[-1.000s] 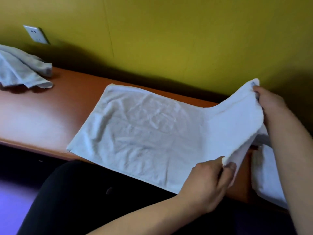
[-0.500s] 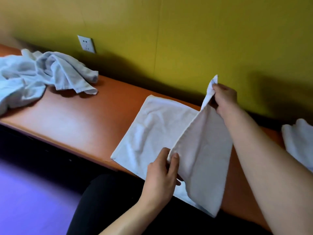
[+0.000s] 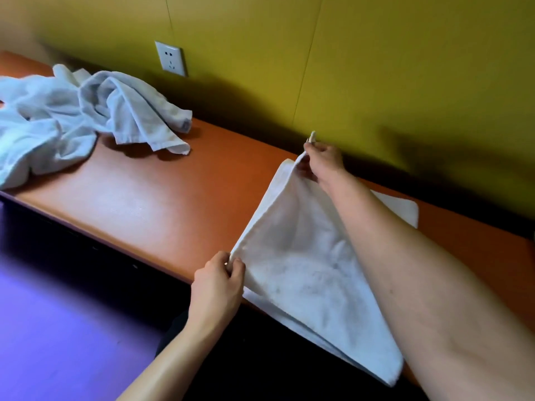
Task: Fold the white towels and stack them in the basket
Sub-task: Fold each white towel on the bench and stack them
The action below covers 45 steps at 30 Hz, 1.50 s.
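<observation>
- The left hand (image 3: 219, 280) is nearest, at the counter's near edge, fingers curled and pinching the near-left corner of the white towel (image 3: 301, 267).
- That towel lies folded over on the orange counter (image 3: 162, 198), right of the middle, its near-right corner hanging past the near edge. Its held edge runs from the left hand up and away to the right hand, so the long axis of the fold line goes near-left to far-right.
- The right hand (image 3: 321, 163) is farther off, close to the wall, fingers pinching the far corner, which is lifted slightly above the counter; its forearm crosses over the towel's right part.
- As I judge it, the next move turns on laying this held edge flat in line with the layer beneath; both hands sit on the same edge, the left one nearer the body.
- A second flat towel (image 3: 405, 208) shows just beyond the right forearm, partly hidden.
- Far left lies a crumpled pile of towels (image 3: 86, 117); I cannot count how many it holds.
- One wall socket (image 3: 170, 57) is on the yellow wall.
- No basket is in view.
</observation>
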{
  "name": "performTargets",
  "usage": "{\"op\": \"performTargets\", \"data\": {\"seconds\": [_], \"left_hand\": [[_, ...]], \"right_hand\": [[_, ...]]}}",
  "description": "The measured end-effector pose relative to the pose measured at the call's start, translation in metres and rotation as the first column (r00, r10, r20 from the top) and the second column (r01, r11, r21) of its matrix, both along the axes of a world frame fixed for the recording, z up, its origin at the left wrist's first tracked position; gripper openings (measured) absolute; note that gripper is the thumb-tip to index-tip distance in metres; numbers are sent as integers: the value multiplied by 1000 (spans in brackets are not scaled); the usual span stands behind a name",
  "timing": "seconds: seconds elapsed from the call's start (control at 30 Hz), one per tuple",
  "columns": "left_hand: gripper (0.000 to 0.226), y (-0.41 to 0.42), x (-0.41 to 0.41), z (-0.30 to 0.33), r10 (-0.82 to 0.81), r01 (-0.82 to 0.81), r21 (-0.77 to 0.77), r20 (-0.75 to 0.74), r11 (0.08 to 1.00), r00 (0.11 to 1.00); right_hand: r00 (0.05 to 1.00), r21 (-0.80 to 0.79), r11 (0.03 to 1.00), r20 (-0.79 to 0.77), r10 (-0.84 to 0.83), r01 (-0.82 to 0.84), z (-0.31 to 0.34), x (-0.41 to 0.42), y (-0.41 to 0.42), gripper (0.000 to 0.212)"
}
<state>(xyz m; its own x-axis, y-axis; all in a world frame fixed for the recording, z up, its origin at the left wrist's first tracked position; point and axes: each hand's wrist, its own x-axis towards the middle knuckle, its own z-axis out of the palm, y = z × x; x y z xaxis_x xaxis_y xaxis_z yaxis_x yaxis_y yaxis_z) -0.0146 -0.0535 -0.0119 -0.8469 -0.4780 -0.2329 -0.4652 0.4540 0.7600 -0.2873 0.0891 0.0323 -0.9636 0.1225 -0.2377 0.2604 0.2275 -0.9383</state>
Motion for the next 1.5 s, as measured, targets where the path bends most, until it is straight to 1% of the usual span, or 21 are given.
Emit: {"op": "performTargets", "data": {"seconds": [0.07, 0.2, 0.3, 0.37, 0.43, 0.5, 0.57, 0.67, 0.73, 0.8, 0.87, 0.97, 1.1, 1.17, 1.23, 1.3, 1.33, 1.37, 1.43, 1.47, 1.5], "left_hand": [[28, -12, -3, -12, -36, 55, -169, 111, 984, 993], [22, -20, -11, -18, -62, 100, -255, 154, 962, 986], [20, -20, -15, -22, -114, 157, -329, 145, 931, 983], [20, -18, -15, -25, -126, 178, -366, 163, 914, 979], [20, -17, -15, -26, -95, 146, -359, 156, 922, 983], [22, -15, -16, -25, -90, 138, -318, 160, 938, 983], [27, -19, -19, -24, -73, 125, -274, 192, 954, 979], [28, -21, -19, -17, -83, 131, -176, 259, 976, 962], [21, -19, -18, -9, -121, 162, -139, 266, 977, 956], [19, -15, -13, -1, -136, 169, -143, 218, 975, 966], [15, -12, -5, 4, -135, 151, -93, 155, 984, 979], [13, -8, 13, 10, -117, 119, -16, 83, 993, 990], [18, 2, 47, 26, -4, 2, 161, 10, 987, 1000], [28, 7, 67, 34, 39, -25, 292, -40, 956, 998], [33, 8, 83, 38, 46, -7, 379, -94, 925, 995], [28, 8, 93, 40, 70, -10, 427, -125, 904, 990], [25, 8, 96, 41, 93, -21, 460, -135, 888, 986], [21, 8, 100, 43, 117, -29, 512, -141, 858, 983], [18, 7, 105, 47, 145, -3, 666, -157, 746, 977], [24, 5, 107, 49, 137, 36, 723, -179, 690, 974], [33, 4, 108, 50, 101, 89, 737, -209, 670, 973]], "right_hand": [[999, -18, 999, 43, 33, -33, -8, 19, 5, 27], [998, 58, 998, 54, -13, 10, -33, 84, 51, 30], [997, 188, 981, 33, -63, 56, -52, 146, 96, 26], [997, 331, 941, -2, -78, 75, -59, 186, 125, 22], [993, 471, 875, -27, -111, 111, -66, 227, 151, 20], [983, 609, 781, 5, -182, 141, -70, 266, 170, 23], [961, 733, 674, 114, -252, 89, -73, 293, 177, 40], [904, 769, 637, 307, -297, -52, -73, 327, 178, 68], [895, 736, 674, 339, -288, -62, -74, 336, 176, 65], [902, 661, 750, 335, -273, -18, -70, 338, 176, 49], [924, 569, 817, 259, -283, 91, -66, 340, 176, 34], [944, 440, 865, 100, -315, 243, -55, 348, 183, 19], [936, 298, 892, -16, -350, 339, -36, 364, 196, 32], [936, 230, 907, -72, -345, 353, -32, 375, 204, 36], [931, 149, 921, -118, -346, 361, -30, 386, 212, 24], [926, 73, 927, -121, -358, 368, -29, 395, 219, 7], [925, 39, 929, -113, -362, 368, -28, 398, 223, 5], [926, 3, 930, -103, -364, 366, -28, 400, 226, 6], [924, -79, 926, -76, -374, 368, -27, 403, 232, 5], [921, -127, 919, -68, -383, 372, -23, 403, 233, 7], [919, -175, 911, -65, -388, 372, -21, 402, 236, 14]]}}
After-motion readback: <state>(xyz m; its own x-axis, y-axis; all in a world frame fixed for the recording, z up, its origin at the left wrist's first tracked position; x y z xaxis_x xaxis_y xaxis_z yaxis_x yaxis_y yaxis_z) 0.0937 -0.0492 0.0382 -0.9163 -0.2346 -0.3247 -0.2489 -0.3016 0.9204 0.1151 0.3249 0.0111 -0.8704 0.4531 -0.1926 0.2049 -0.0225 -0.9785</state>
